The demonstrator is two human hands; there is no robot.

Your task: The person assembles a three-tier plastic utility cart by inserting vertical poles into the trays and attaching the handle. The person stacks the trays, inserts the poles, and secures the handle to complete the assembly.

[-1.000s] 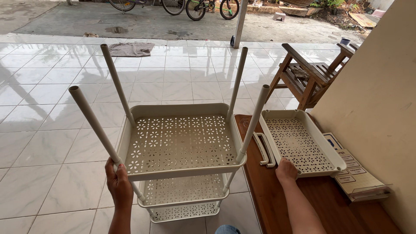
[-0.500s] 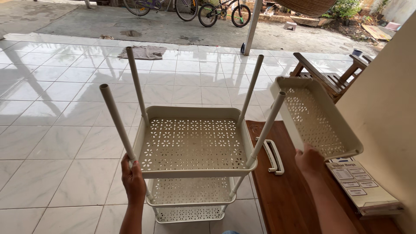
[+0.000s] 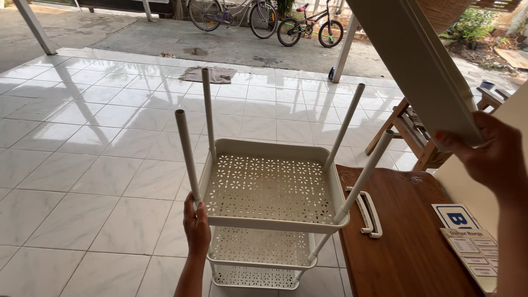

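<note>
A single head-worn view looks steeply down and forward from just above the white tiered rack, close enough that its lowest shelf nears the bottom edge. Beyond the rack, tiled floor stretches toward bicycles at the top.

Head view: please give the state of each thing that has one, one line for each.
Cream perforated plastic rack: upright, four poles bare on top.
Loose cream tray: lifted, tilted.
Left hand: gripping a front pole.
Right hand: holding the tray's edge.
White handle: lying on brown wooden table.
</note>
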